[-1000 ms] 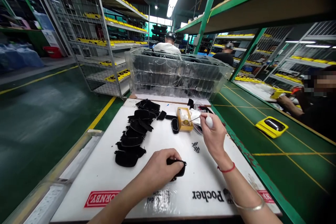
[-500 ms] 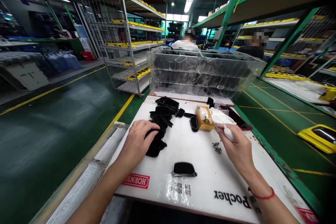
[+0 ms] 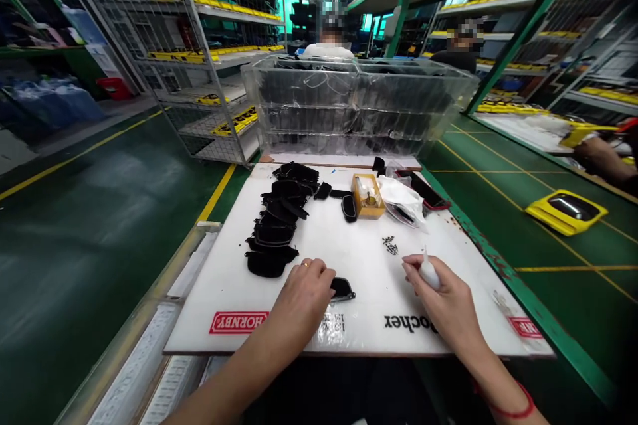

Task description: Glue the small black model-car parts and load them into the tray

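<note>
My left hand (image 3: 308,291) is closed over the left end of a black, flat, rounded part (image 3: 343,289) lying near the front of the white board. Its fingertips hide that end. My right hand (image 3: 443,289) holds a small white squeeze bottle (image 3: 429,272) with a thin nozzle pointing up. Thumb and forefinger of that hand are pinched together ahead of the bottle; I cannot tell whether anything tiny sits between them. Just beyond them lies a small heap of tiny black pieces (image 3: 390,245). Overlapping black parts (image 3: 274,232) form a row at the left.
A yellow box (image 3: 367,198) stands toward the back, beside a white plastic bag (image 3: 403,198). Behind the board (image 3: 343,246) is a clear-walled bin (image 3: 304,109). Shelving (image 3: 209,60) rises at left. One person (image 3: 329,46) sits beyond the bin; another person's hand (image 3: 605,156) shows at right.
My left hand has moved from the row of black parts to the single part in front. My right hand has come back from beside the yellow box, still with the bottle. The view has shifted.
</note>
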Demonstrator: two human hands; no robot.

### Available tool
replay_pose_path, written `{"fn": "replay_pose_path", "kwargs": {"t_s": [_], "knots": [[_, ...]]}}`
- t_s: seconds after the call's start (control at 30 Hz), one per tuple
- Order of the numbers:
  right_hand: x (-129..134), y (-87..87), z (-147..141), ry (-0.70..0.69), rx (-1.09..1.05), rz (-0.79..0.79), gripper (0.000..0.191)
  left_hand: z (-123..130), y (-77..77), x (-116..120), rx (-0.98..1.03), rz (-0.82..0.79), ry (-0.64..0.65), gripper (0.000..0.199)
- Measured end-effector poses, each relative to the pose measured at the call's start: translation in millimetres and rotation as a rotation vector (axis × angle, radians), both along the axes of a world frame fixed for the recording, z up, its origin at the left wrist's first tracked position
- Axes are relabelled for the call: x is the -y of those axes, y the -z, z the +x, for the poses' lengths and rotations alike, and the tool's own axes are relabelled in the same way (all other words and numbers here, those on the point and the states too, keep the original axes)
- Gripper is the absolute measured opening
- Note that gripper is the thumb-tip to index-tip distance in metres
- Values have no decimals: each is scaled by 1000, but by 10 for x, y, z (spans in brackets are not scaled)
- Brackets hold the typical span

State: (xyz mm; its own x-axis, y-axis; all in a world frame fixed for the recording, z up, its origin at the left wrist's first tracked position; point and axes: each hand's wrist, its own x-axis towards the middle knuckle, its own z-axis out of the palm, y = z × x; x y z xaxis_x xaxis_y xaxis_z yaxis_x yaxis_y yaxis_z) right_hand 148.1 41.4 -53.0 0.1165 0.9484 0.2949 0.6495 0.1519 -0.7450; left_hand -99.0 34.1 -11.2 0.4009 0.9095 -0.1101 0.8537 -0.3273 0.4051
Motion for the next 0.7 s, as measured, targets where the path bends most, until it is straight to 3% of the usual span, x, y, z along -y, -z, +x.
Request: {"fn": "replay_pose_path", "kwargs": {"t_s": [0.1,0.2,0.33,0.43,0.5,0.7], "knots": [[84,9,-13,-25,-25,-24,21,39,-14,4,19,-60,13,27],[165,-26,-55,-27,-115,-128,22,8,-74,4,218,-98,-39,21],[285,-132,-185,-42,-311,-343,25,82,-64,1,547,-283,-240,6],[372,-215,-278,-61,-441,-441,29,272,25,34,867,-537,-427,12],[422,-257,-303,-89,-477,-482,30,413,66,76,1022,-621,-492,17],[512,-322,-250,-110,-489,-572,28,642,30,170,1154,-749,-530,16]]}}
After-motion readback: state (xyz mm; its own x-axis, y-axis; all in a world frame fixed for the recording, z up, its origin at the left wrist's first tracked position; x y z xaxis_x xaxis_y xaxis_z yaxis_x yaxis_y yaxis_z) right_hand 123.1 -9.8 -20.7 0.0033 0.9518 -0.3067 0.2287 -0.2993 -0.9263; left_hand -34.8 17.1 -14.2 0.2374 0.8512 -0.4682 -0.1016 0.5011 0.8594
